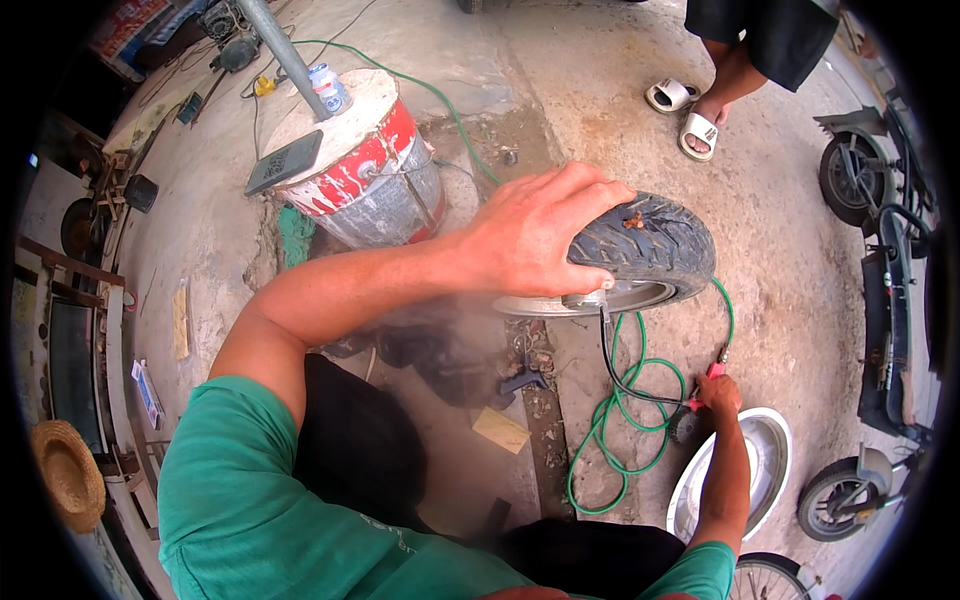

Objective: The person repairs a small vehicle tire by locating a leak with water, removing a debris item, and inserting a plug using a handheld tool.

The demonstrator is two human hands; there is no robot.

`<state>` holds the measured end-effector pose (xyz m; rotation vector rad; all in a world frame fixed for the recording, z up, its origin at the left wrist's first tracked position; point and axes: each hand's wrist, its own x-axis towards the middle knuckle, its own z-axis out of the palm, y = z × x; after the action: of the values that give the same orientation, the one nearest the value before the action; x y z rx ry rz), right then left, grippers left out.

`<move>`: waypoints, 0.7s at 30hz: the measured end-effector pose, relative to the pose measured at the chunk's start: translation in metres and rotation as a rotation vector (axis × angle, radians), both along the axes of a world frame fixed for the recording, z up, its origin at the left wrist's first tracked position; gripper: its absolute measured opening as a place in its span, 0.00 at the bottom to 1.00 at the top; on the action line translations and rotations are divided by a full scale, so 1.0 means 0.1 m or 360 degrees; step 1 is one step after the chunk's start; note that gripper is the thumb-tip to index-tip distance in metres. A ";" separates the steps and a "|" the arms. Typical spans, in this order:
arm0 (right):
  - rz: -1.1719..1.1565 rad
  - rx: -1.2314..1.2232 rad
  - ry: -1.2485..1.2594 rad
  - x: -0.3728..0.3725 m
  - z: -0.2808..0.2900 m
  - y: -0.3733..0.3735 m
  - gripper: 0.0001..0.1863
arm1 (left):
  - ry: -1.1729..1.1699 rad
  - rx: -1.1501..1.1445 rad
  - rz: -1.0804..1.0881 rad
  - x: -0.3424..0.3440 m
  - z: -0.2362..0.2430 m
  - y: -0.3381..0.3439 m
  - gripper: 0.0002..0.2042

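Note:
My left hand [540,232] is clamped over a black tyre [655,235] on a metal rim, its fingers on the tread and its thumb down by the hub side. The wheel is held tilted above the ground. A thin black hose [610,365] runs from the wheel near my thumb to a red tyre inflator [716,371]. My right hand [720,397] is wrapped round this inflator, which has a round dark gauge [685,425] beside it. A coiled green air hose [600,430] leads into the inflator's far end.
A metal basin [778,440] sits under my right forearm. Ahead left stands a red and silver bucket [400,185] with a pole, a can [326,88] and a dark plate [284,163]. Two-wheelers [880,340] line the right. A person in white slippers [698,137] stands ahead.

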<state>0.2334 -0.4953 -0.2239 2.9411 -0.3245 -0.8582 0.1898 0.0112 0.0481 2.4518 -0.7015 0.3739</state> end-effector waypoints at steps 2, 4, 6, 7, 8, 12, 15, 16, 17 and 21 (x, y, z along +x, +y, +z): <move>-0.0007 0.0006 -0.0007 0.00 0.00 0.01 0.35 | -0.0006 0.0002 0.0003 0.00 0.00 0.00 0.42; -0.0026 0.0013 -0.0014 -0.01 0.03 0.03 0.35 | -0.0007 -0.0001 0.0003 0.00 0.00 0.00 0.42; -0.0034 0.0027 -0.0023 -0.01 0.05 0.04 0.35 | -0.0003 -0.0007 0.0002 0.00 0.00 -0.01 0.42; -0.0038 0.0033 -0.0028 -0.02 0.06 0.05 0.35 | -0.0007 -0.0007 0.0000 0.00 0.00 -0.01 0.42; -0.0039 0.0033 -0.0029 -0.01 0.05 0.04 0.35 | -0.0011 -0.0007 -0.0001 0.00 0.00 0.00 0.42; -0.0041 0.0029 -0.0032 -0.01 0.06 0.04 0.35 | -0.0018 -0.0003 -0.0004 0.00 -0.01 0.00 0.42; -0.0043 0.0019 -0.0032 -0.01 0.03 0.03 0.35 | -0.0026 -0.0007 -0.0002 0.00 -0.01 0.01 0.42; -0.0044 0.0014 -0.0032 0.00 0.03 0.03 0.35 | -0.0026 -0.0007 -0.0004 0.00 -0.01 0.01 0.42; -0.0046 0.0015 -0.0034 -0.01 0.03 0.02 0.35 | -0.0025 -0.0007 -0.0006 0.00 -0.01 0.01 0.42; -0.0051 0.0019 -0.0034 -0.01 0.03 0.03 0.35 | -0.0022 -0.0005 -0.0007 0.00 0.00 0.01 0.42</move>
<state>0.2327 -0.4927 -0.2205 2.9655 -0.3697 -0.8363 0.1896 0.0120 0.0476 2.4466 -0.7115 0.3898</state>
